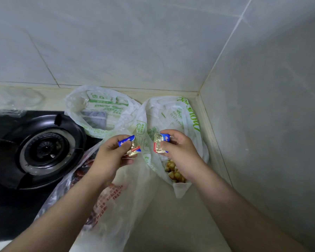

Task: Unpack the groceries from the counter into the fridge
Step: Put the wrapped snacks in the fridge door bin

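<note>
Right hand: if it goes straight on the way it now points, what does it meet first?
Likely the right bag, just beyond the right hand and its packet; depth is unclear, so it may pass above.

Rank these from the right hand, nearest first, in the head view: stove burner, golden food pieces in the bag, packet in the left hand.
1. Golden food pieces: just under the right hand.
2. Packet: left, in the left hand.
3. Stove burner: far left.

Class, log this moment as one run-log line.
left hand: holds left foil packet | right hand: holds right foil packet | both above plastic bags on counter
</note>
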